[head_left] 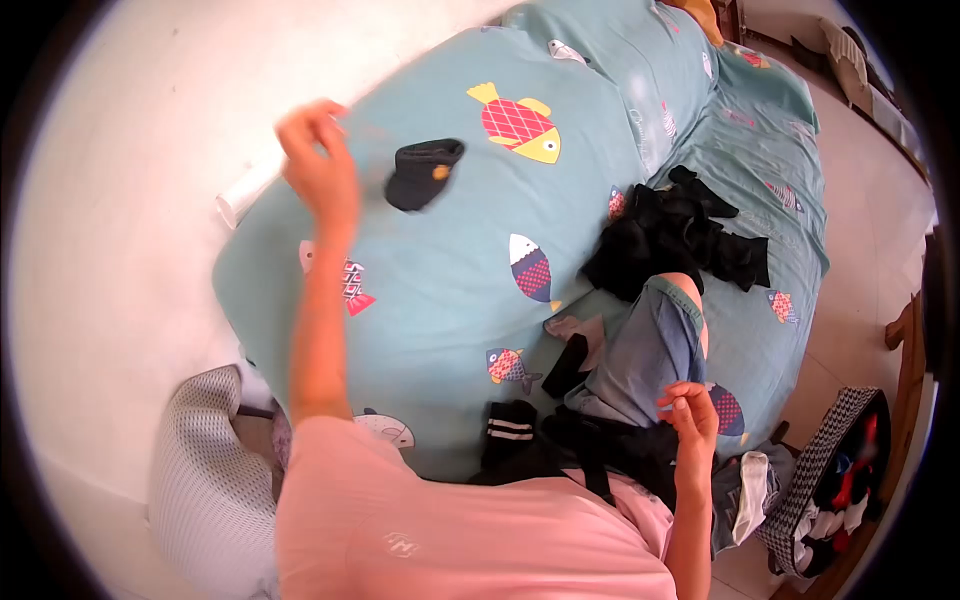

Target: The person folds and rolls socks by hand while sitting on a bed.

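Observation:
My left hand [320, 155], slightly blurred, hovers over the far left part of the bed with its fingers loosely bent and apart, holding nothing. A short distance to its right is a folded black sock [424, 176] with a small yellow mark, its edges a little smeared; I cannot tell whether it touches the sheet. My right hand [692, 420] is held near my denim-covered knee [640, 350], fingers loosely curled and nothing visible in them. Close to my lap lie a black sock with white stripes [510, 433] and another dark sock [567, 368].
The bed has a teal fish-print sheet [430, 270]. A heap of black clothing [670, 235] lies beyond my knee. At lower right are a houndstooth-patterned basket [815, 470] of clothes and a white sock [752, 495]. A grey mesh object [210, 470] stands lower left.

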The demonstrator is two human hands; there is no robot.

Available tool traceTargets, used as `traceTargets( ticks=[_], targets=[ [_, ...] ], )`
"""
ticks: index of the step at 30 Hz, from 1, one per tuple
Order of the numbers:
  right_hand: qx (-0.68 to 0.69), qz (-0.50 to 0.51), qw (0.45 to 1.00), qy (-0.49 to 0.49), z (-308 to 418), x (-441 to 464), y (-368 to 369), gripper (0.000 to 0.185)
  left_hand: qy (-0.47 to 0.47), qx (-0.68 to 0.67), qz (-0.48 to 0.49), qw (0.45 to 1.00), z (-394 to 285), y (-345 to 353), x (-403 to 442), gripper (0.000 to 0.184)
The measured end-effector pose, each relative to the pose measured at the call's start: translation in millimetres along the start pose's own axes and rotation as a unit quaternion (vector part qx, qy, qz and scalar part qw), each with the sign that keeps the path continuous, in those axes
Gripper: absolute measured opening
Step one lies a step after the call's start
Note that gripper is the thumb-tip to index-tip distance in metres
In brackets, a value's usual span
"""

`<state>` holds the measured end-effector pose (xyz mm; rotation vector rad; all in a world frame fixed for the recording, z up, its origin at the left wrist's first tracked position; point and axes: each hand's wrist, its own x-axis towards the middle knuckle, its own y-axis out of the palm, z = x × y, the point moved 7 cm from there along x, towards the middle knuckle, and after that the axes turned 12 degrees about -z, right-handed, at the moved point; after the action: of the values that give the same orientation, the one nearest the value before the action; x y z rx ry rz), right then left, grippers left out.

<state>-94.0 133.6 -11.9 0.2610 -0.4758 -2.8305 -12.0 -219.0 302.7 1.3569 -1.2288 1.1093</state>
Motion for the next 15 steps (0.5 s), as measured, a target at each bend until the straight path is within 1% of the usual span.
traceTargets(
  ticks=[1,2,3,4,5,6,7,8,9,11,14,15],
  targets=[
    [0.000,-0.001,1.000,-0.005,1,1,-1,0.013,0.013,-0.033,-0.005,0.999,26,4,22,0.008],
    [0.000,-0.004,1.000,-0.010,1,1,-1,0.013,-0.020,0.003,0.021,1.000,53,13,31,0.014],
    [0.005,0.001,1.000,-0.011,1,-1,1,0.013,0.022,0.011,0.093,0.995,94,31,29,0.020],
    [0.010,0.005,1.000,-0.014,2,-2,3,0.014,0.126,0.054,0.189,0.972,106,48,12,0.024],
    [0.016,0.004,1.000,-0.023,5,-2,4,0.014,0.092,0.079,0.288,0.950,113,57,-19,0.025],
    [0.019,0.001,0.999,-0.028,7,-4,3,0.014,0.059,0.101,0.384,0.916,113,63,-59,0.026],
    [0.015,-0.008,0.999,-0.030,7,-4,-1,0.014,0.097,0.083,0.457,0.880,111,68,-102,0.024],
    [0.010,-0.015,0.999,-0.028,6,-5,-7,0.014,0.209,0.090,0.488,0.842,81,62,-132,0.025],
    [0.007,-0.023,0.999,-0.026,5,-6,-12,0.014,0.195,0.066,0.465,0.861,71,56,-137,0.025],
    [-0.002,-0.033,0.999,-0.021,1,-8,-17,0.014,0.259,0.102,0.417,0.865,55,46,-136,0.020],
    [-0.007,-0.028,1.000,-0.012,1,-7,-11,0.015,0.248,0.184,0.459,0.833,35,27,-157,0.014],
    [-0.002,-0.017,1.000,-0.007,-1,-8,-10,0.015,0.247,0.179,0.440,0.845,36,15,-161,0.014]
  ],
)
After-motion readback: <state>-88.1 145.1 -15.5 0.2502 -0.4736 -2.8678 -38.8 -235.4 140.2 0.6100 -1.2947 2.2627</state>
